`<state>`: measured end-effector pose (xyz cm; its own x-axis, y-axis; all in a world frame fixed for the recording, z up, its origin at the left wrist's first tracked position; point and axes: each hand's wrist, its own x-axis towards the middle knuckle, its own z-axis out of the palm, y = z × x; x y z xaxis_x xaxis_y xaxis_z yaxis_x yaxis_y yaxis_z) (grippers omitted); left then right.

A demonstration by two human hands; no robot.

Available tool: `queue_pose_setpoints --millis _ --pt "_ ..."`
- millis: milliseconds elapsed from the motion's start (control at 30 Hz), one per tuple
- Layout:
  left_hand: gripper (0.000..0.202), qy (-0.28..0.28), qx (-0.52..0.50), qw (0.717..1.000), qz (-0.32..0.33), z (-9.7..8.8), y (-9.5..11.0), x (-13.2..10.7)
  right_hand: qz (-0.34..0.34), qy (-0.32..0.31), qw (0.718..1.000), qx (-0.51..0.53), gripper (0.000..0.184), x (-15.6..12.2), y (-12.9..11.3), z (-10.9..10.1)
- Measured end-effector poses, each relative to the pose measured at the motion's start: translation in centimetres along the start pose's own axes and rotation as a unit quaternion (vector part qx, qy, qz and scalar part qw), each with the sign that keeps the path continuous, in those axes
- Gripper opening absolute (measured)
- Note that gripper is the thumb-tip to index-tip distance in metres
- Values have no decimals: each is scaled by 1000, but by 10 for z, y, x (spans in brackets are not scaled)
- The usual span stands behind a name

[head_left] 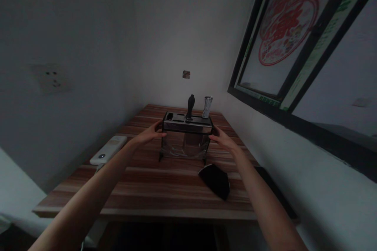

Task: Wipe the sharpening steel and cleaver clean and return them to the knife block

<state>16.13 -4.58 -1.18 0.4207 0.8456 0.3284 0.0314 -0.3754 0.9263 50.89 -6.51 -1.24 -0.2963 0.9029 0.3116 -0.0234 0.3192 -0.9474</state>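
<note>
A clear-sided knife block with a dark, shiny top and small black feet stands upright on the wooden table. My left hand grips its left side, thumb on the front edge. On the opposite side, my right hand holds the block in the same way. A black handle sticks up from a slot near the middle of the top. Right of it rises a silvery handle. Through the clear front, a broad blade shape shows dimly. The fingertips behind the block are hidden.
A black folded face mask lies in front of the block. At the left edge is a white power strip with a cable. A flat dark object lies along the right edge, partly behind my forearm. Walls border the table; a window is at right.
</note>
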Motion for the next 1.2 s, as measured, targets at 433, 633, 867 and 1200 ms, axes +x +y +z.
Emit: queue_pose_setpoints --millis 433,633,867,1200 --pt "76 45 6 999 -13 -1 -4 3 -27 32 999 -3 60 8 12 -3" --pt "79 36 8 999 3 8 7 9 -34 45 998 -3 63 8 4 -14" --pt "76 28 -31 999 15 38 11 34 -25 72 997 -4 59 -5 -14 -47" --pt "77 17 -70 997 16 103 -9 69 4 95 995 -1 45 -37 -18 -105"
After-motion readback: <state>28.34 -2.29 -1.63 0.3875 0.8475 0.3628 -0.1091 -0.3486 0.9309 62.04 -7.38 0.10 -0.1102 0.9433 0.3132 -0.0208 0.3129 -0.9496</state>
